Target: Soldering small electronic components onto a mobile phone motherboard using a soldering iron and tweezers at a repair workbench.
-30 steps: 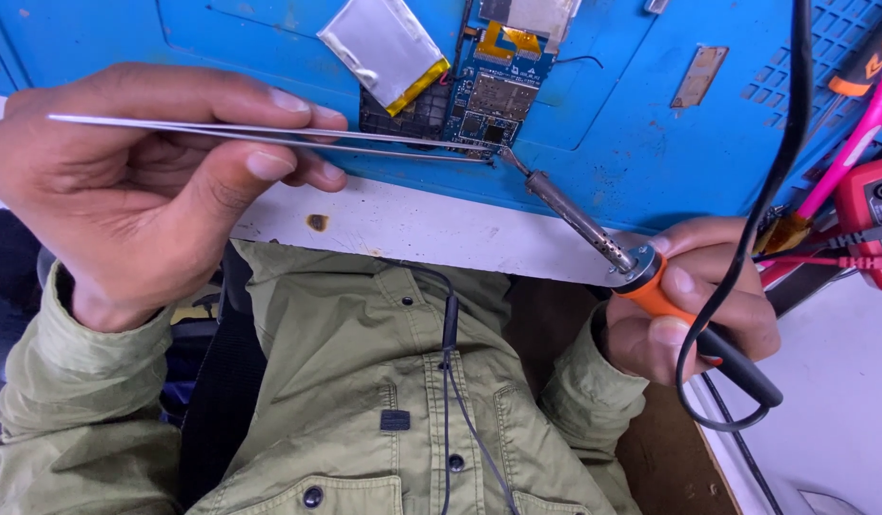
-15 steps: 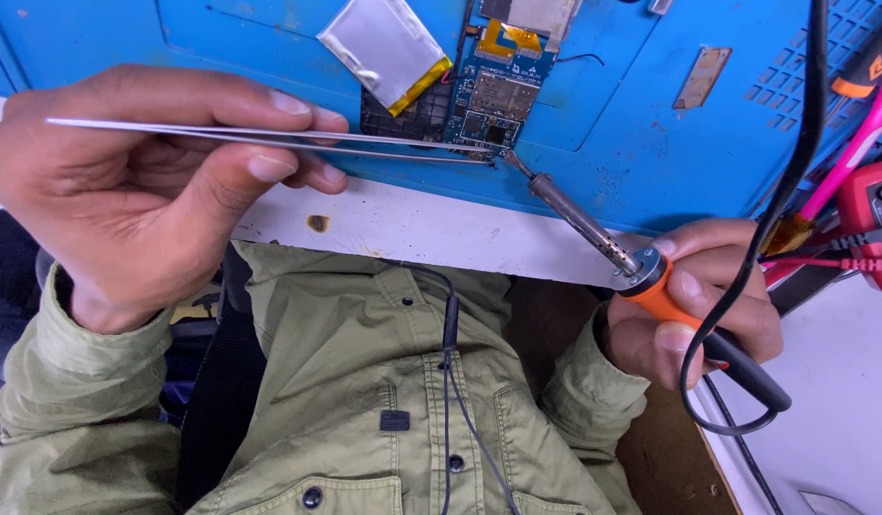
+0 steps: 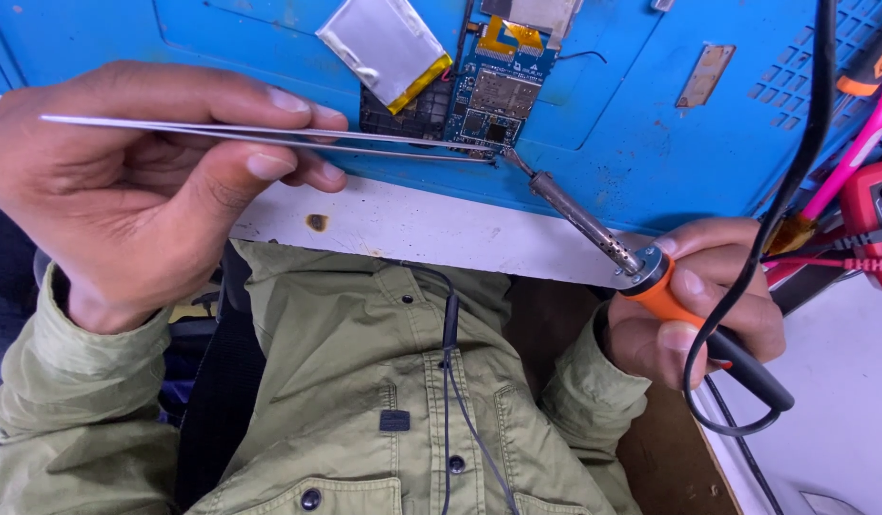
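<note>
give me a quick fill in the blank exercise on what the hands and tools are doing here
1. The left hand holds a pair of metal ____.
2. The right hand grips a soldering iron by its ____ coloured collar.
3. Both tool tips meet at the lower edge of the blue ____ board.
4. The silver battery pouch lies on a ____ work mat.

Missing words: tweezers; orange; circuit; blue

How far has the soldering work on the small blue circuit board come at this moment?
Done: the circuit board lies bare on the blue mat. In hand: left hand holds tweezers, right hand holds the soldering iron, both tips at the board's lower edge. Left: unclear; the joint is too small to see.
</note>
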